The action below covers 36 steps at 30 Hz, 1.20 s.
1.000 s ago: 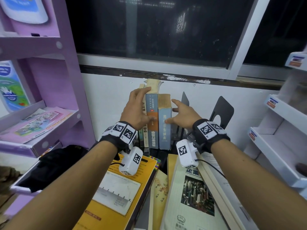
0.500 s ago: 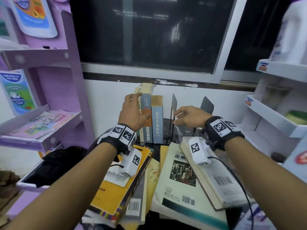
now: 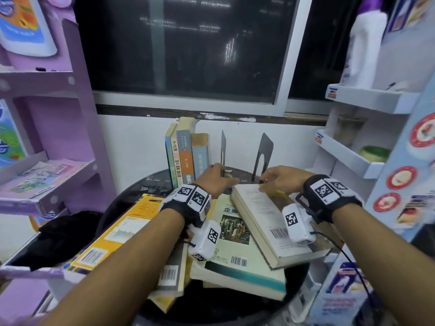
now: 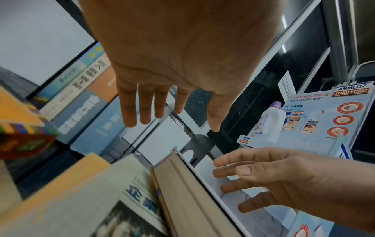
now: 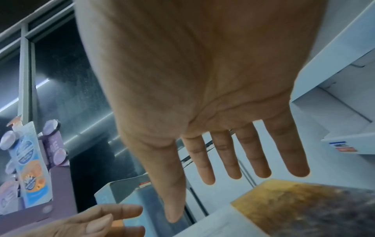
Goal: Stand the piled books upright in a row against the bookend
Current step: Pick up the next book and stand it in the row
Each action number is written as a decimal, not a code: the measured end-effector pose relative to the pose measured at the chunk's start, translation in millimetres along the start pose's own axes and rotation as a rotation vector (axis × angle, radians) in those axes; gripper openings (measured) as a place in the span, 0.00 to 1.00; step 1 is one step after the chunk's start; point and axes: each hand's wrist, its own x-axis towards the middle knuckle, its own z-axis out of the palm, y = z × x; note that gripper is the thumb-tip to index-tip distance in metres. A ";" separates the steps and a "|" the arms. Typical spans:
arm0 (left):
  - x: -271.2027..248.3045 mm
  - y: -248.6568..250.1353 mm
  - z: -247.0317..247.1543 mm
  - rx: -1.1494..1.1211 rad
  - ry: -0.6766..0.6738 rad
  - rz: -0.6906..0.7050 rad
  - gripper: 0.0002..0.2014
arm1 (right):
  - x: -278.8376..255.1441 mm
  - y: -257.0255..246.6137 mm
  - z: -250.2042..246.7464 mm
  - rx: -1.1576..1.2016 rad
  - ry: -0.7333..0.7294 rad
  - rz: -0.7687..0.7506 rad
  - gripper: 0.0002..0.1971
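- Black and round, the bench carries a loose pile of books at its near side and a short row of standing books at the back, against the white wall.
- The row holds four or five spines, upright and touching; the rightmost is a pale blue book.
- Two black metal bookends stand to the right of the row: a thin one seen edge-on, near the blue book, and a wider bookend further right.
- The left hand is open, fingers straight, held over the bench between the row and the thin bookend; I cannot tell whether it touches anything.
- The right hand is open too, fingers spread over the far edge of the thick white book, which lies on top of the pile.
- Under that lies a cream book with a city photo; to the left is a yellow book.
- A purple shelf stands at the left, a white shelf at the right.
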 end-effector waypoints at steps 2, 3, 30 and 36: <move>2.4 1.6 12.1 -0.050 -0.059 -0.074 0.35 | -4.1 11.2 1.4 0.011 -0.011 0.046 0.26; 4.4 2.0 17.7 -0.071 -0.081 -0.108 0.36 | -6.3 15.8 1.9 0.005 -0.019 0.067 0.26; 5.7 30.2 43.5 -0.532 -0.159 -0.180 0.27 | -11.5 53.0 3.3 0.129 -0.125 0.152 0.25; 9.4 33.9 31.1 -0.731 -0.059 -0.134 0.30 | -13.2 46.1 -14.0 0.181 -0.019 0.121 0.25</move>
